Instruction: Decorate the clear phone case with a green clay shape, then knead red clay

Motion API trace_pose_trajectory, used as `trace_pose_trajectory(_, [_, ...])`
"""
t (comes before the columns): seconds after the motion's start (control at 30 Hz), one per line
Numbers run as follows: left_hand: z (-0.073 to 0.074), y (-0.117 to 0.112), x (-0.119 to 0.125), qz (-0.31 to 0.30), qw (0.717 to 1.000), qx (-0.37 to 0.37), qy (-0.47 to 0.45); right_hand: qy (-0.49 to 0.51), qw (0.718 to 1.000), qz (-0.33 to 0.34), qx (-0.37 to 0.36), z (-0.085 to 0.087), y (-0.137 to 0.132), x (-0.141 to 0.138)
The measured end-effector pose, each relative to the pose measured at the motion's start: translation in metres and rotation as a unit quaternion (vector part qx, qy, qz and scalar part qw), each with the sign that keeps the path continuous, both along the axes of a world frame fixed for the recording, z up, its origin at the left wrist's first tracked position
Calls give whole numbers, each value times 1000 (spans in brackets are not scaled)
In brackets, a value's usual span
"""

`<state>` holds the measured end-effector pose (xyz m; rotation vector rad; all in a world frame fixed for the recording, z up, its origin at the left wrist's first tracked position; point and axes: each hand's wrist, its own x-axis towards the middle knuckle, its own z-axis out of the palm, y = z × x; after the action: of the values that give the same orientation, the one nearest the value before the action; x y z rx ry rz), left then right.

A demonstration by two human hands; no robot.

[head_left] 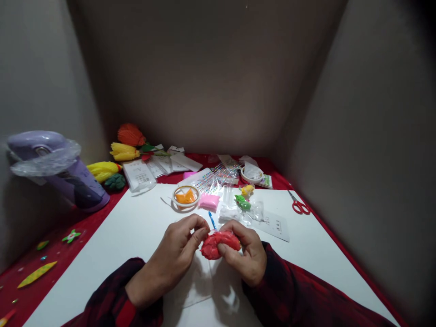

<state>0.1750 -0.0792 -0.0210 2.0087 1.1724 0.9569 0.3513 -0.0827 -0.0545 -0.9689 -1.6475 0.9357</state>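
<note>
A lump of red clay (pixel 218 243) in clear plastic wrap is held between both hands just above the white sheet (pixel 136 236). My left hand (pixel 177 254) pinches its left end with thumb and fingers closed. My right hand (pixel 247 252) wraps around its right side, thumb pressing on the front. Both sleeves are dark red plaid. A blue-handled tool (pixel 212 220) lies just beyond the hands.
Behind the hands lie a small tub of orange clay (pixel 185 196), a pink clay packet (pixel 209 200), green (pixel 242 202) and yellow (pixel 247 189) clay in bags, sticker sheets and red scissors (pixel 299 206). A purple jug (pixel 57 170) stands at left by paper flowers (pixel 124 152). Grey walls enclose the table.
</note>
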Motion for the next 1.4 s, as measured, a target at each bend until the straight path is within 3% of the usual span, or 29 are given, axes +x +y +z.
trace_pose_trajectory(0.23, [4, -3, 1, 44, 995, -59, -66, 15, 1000, 7, -1, -3, 1, 1])
trace_pose_trajectory(0.57, [5, -2, -2, 43, 997, -14, -54, 18, 1000, -1, -6, -1, 2, 1])
trace_pose_trajectory(0.7, [6, -1, -1, 55, 992, -68, -94, 27, 1000, 3, -11, 0, 1, 2])
trace_pose_trajectory(0.93, [4, 4, -2, 31, 927, -271, -259, 37, 999, 1, -7, 0, 3, 1])
trace_pose_trajectory(1.2, [3, 4, -4, 8, 877, -345, -334, 20, 999, -25, -7, -1, 3, 2])
trace_pose_trajectory(1.4, [8, 5, -4, 37, 864, -366, -343, 18, 999, -31, -7, -2, 4, 3])
